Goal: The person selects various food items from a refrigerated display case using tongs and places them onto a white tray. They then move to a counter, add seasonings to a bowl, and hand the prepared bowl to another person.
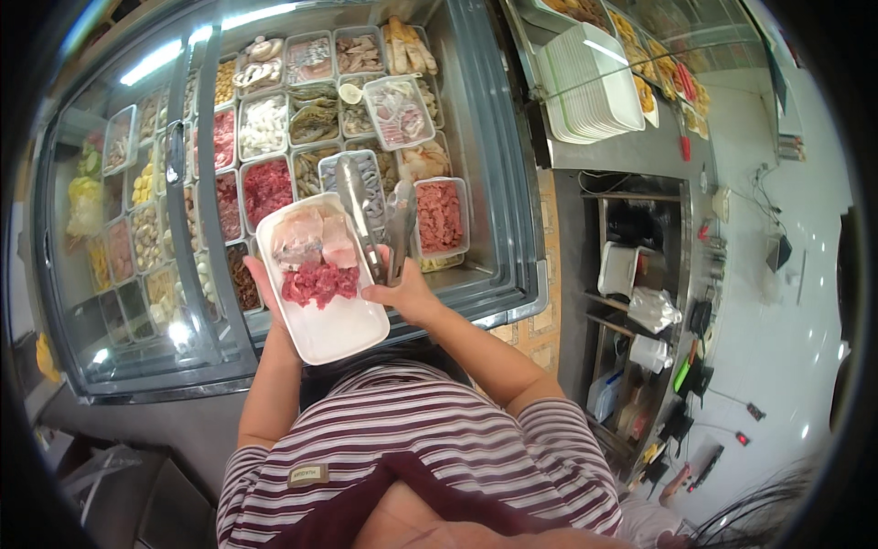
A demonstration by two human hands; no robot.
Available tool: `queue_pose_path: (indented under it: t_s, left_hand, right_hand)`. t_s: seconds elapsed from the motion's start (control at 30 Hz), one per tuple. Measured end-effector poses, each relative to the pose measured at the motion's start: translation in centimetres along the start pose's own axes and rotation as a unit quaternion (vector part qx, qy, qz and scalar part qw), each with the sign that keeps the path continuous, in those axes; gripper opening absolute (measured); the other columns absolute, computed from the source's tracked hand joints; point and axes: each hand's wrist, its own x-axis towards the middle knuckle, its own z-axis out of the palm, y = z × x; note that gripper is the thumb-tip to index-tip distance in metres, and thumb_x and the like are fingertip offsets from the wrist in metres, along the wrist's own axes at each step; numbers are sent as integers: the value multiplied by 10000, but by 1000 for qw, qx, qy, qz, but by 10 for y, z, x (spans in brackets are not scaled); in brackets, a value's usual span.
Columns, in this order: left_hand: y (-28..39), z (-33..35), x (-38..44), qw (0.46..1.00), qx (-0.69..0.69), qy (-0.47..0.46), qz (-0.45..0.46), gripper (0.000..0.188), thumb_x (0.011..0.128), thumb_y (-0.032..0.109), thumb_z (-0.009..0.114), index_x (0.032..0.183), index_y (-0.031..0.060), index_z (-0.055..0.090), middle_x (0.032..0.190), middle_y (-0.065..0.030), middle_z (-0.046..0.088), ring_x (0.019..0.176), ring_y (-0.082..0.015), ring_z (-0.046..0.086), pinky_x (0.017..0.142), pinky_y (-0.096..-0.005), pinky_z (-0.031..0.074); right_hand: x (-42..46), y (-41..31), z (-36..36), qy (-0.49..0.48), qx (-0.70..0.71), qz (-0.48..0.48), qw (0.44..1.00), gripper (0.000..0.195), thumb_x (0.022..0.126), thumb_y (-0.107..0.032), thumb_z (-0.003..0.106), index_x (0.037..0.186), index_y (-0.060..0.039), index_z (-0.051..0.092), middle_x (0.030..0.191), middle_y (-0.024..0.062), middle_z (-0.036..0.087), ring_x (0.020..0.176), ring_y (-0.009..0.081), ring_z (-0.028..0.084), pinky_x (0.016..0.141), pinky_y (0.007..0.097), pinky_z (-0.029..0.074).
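Note:
A white rectangular tray (336,336) holds pale fish pieces (302,237) at its far end and sliced red meat (321,283) across its middle. My left hand (269,291) grips the tray's left side. With my right hand (401,288) I hold metal tongs (357,206), their arms spread and pointing away over the display freezer; the thumb of that hand touches the tray's right edge. Beneath the tongs lies a container of grey, scored pieces (367,175). Ground or chopped red meat (440,216) fills a container to the right of the tongs.
The chest-type display case (494,206) holds rows of containers with meat, seafood and balls, partly under sliding glass (137,274). At the upper right, a stack of white trays (586,89) stands on a metal counter (603,154). Shelves with bags and tubs are on the right.

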Motion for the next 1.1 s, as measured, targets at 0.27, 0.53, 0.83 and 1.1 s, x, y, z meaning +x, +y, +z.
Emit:
queue_pose_path:
  t_s: [0.27,0.53,0.83,1.1]
  left_hand:
    - [-5,42,43,999,28,21,-4,964,712,829,298,1360,116,337,1283,-152,458,1117,-337,499,928,-502,431]
    - [-21,46,93,997,68,37,7,982,680,842,337,1340,116,366,1270,-143,480,1086,-319,529,911,-471,460]
    - [-18,17,184,999,29,36,-19,1010,666,848,351,1351,105,352,1282,-155,470,1104,-334,518,932,-482,442]
    - [-7,-2,232,999,16,22,-37,1012,659,859,344,1345,115,364,1278,-154,473,1115,-323,513,943,-477,438]
  right_hand:
    - [-21,-74,-152,106,-74,19,991,571,829,-401,624,1246,-62,431,818,22,527,480,43,390,406,178,329]
    - [58,-138,-218,101,-589,-31,801,582,789,-405,638,1205,-39,456,830,103,589,768,229,584,647,344,459]
    - [169,-124,-200,128,-890,-193,392,166,732,-136,558,872,-52,587,786,83,603,774,250,559,659,400,402]
    - [216,-113,-179,69,-937,-158,305,182,708,-137,582,851,-31,617,777,93,606,767,251,551,660,421,413]
